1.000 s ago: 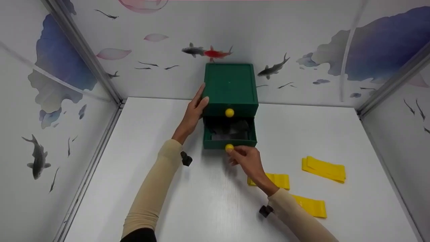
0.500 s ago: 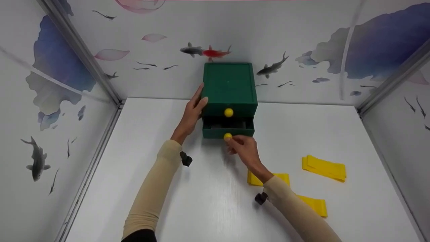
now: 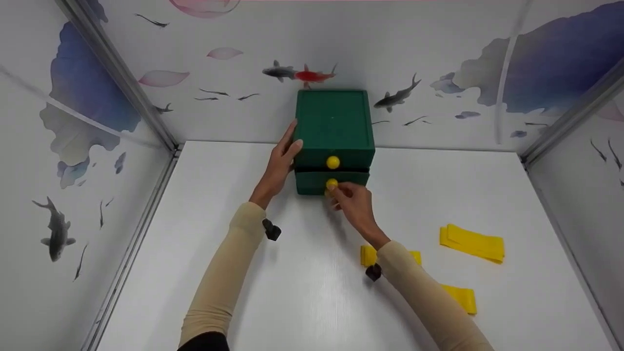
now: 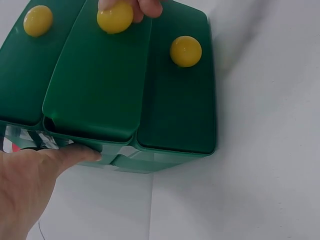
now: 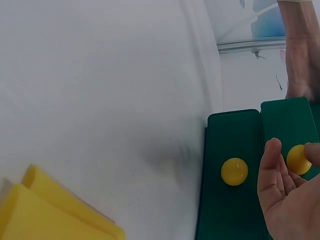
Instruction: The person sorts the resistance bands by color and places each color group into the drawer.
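Note:
A green drawer cabinet (image 3: 332, 119) with yellow round knobs stands against the back wall. My left hand (image 3: 279, 168) rests on its left side, fingers extended along the wall of the cabinet and thumb near the front corner. Between thumb and fingers, my right hand (image 3: 356, 207) pinches the yellow knob (image 4: 115, 19) of the middle drawer (image 4: 97, 82). That drawer juts out slightly, with a narrow dark gap above its front. In the left wrist view, the bottom drawer (image 4: 175, 105) sits flush below it. The drawer's contents are hidden.
Folded yellow strips lie on the white table (image 3: 302, 292) to the right: one bundle (image 3: 472, 243) farther out, one strip (image 3: 459, 298) nearer, and another strip (image 3: 368, 255) partly behind the right forearm. Printed walls enclose the table at the back and sides.
My right hand has pushed the middle drawer inward, from well pulled out to nearly closed, hiding the dark contents seen earlier. My left hand has stayed on the cabinet's side.

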### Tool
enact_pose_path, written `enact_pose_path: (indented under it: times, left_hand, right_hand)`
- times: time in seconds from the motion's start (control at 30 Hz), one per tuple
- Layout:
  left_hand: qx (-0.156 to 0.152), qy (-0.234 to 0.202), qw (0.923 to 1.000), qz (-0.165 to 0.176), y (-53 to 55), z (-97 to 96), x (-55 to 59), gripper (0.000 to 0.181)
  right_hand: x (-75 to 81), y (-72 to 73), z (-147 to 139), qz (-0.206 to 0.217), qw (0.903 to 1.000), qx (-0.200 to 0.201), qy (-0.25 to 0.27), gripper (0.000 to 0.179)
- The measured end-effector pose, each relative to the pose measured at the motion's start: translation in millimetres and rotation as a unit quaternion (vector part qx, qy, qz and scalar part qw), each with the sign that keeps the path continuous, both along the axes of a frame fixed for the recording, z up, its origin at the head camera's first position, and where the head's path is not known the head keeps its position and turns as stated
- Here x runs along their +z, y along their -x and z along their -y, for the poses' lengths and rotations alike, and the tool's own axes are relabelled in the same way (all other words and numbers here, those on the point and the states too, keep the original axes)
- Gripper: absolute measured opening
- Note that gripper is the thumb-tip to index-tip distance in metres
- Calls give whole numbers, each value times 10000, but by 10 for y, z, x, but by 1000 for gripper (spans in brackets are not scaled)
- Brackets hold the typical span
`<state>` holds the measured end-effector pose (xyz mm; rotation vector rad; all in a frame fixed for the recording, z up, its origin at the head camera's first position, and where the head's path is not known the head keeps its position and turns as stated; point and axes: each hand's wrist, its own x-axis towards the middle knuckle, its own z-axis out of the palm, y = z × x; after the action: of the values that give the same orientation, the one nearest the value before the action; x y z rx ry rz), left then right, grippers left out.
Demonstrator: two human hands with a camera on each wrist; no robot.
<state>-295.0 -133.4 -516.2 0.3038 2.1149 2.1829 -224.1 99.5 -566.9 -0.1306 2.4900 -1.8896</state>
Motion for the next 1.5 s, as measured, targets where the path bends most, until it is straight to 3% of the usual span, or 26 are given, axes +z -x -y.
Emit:
enact_pose_path:
  times: [0.47, 0.7, 0.93, 1.1, 1.23, 1.5]
  left_hand:
    - [-57, -43, 10000, -6, -10, -8, 42, 65]
    - [120, -29, 9999, 37, -21, -32, 58, 68]
    - [237, 61, 9997, 89, -40, -30, 115, 71]
    - [126, 222, 9995, 208, -41, -10, 152, 79]
    - [5, 313, 9993, 183, -25, -20, 160, 81]
    - [-14, 437, 9986, 302, -21, -29, 201, 81]
  right_hand:
    - [42, 144, -13, -161, 9998, -83, -90, 28]
    - [69, 163, -8, -120, 9999, -34, -89, 26]
    - [109, 174, -19, 215, 9996, 140, 115, 26]
    - [110, 182, -36, 509, 9985, 162, 154, 28]
    - [68, 150, -60, 583, 9980, 159, 182, 28]
    - [-173, 138, -139, 787, 9968, 135, 34, 28]
